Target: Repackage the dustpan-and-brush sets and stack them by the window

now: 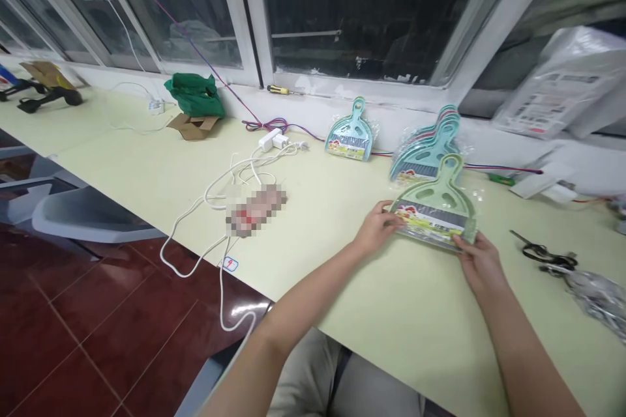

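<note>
- Your left hand (375, 229) grips the near-left edge of the green dustpan set (437, 208), fingers curled onto its wrapper.
- Your right hand (480, 260) pinches its near-right corner.
- That set lies flat on the table (342, 208), just in front of the leaning stack of packaged sets (424, 146).
- By my reading, only one blue set (348, 133) stands apart left of the stack; the stack is left to handle.

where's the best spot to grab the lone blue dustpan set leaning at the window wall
Probably by its looped handle, coming from above: the blue dustpan set leans upright against the wall with the handle on top and free, while its wide base rests on the table.
</note>
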The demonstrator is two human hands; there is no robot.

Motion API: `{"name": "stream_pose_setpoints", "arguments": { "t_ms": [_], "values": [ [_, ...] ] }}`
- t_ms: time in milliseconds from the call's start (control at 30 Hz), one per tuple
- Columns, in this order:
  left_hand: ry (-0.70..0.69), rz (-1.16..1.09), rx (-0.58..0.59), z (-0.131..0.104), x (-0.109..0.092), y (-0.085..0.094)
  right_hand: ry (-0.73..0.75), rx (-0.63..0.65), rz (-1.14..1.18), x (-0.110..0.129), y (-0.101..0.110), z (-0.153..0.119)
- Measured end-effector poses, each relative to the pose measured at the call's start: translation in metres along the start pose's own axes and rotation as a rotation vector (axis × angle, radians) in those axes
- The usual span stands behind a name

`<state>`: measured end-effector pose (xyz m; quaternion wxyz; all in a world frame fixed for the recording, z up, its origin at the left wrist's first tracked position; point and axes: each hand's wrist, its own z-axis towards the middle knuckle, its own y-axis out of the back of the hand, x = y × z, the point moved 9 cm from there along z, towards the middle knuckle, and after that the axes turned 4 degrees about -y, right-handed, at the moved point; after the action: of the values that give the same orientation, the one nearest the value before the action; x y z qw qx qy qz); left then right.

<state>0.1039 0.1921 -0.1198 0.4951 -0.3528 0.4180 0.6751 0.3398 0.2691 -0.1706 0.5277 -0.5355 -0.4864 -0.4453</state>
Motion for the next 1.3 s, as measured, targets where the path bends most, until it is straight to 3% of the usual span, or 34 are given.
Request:
{"name": "stream_pose_setpoints", "arguments": {
  "t_ms": [167, 300, 433, 633, 900, 1100, 1300],
  "values": [
    [-0.001, 0.151, -0.175, -0.006, -0.013, 0.017, 0.106, -0.011, -0.059, 0.013, -0.012, -0.007],
    [0.089, 0.34, -0.316, -0.011, -0.017, 0.03, 0.217, -0.064, -0.183, 0.02, -0.014, -0.011],
    [0.17, 0.403, -0.266, 0.003, -0.004, 0.025, 0.274, -0.113, -0.313, 0.024, -0.011, -0.007],
    [0.067, 0.508, -0.15, 0.046, 0.007, 0.008, 0.379, -0.212, -0.612, 0.038, -0.017, 0.021],
    [0.043, 0.658, -0.211, 0.103, 0.032, 0.01, 0.454, -0.211, -0.63, 0.052, -0.049, 0.071],
    [0.149, 0.787, -0.24, 0.136, 0.049, -0.003, 0.442, -0.241, -0.543, 0.05, -0.056, 0.116],
    [0.169, 0.822, -0.258, 0.157, 0.062, -0.009, 0.511, -0.216, -0.711, 0.05, -0.068, 0.135]
  ]
}}
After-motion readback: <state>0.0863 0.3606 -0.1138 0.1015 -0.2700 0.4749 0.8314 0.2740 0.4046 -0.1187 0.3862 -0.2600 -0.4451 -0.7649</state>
